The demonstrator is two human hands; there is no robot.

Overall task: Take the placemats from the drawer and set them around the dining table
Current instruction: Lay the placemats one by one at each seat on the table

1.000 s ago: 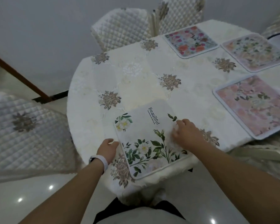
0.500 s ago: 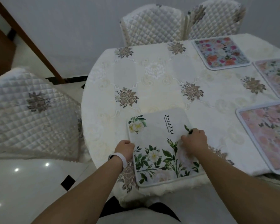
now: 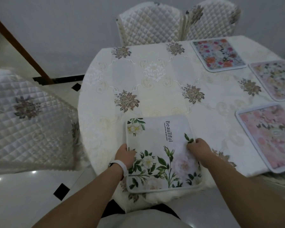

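A white placemat (image 3: 156,145) with green leaves, pale flowers and the word "Beautiful" lies at the near edge of the round dining table (image 3: 155,89). My left hand (image 3: 124,155) grips its left edge, fingers curled over the rim. My right hand (image 3: 198,149) rests on its right side with fingertips curled onto the fabric. Three more floral placemats lie on the table: a blue one with red flowers (image 3: 218,54) at the back, a pale pink one (image 3: 276,79) at the right edge, and a pink one (image 3: 273,137) at the near right.
Two quilted white chairs (image 3: 148,23) (image 3: 209,20) stand behind the table against the wall. A third quilted chair (image 3: 28,119) stands to the left. The table wears a cream embroidered cloth. The floor is glossy white tile with small black squares (image 3: 61,191).
The view swung left and the table shifted right in frame. My left hand moved from beside the placemat onto its left edge. My right hand stays on the right side.
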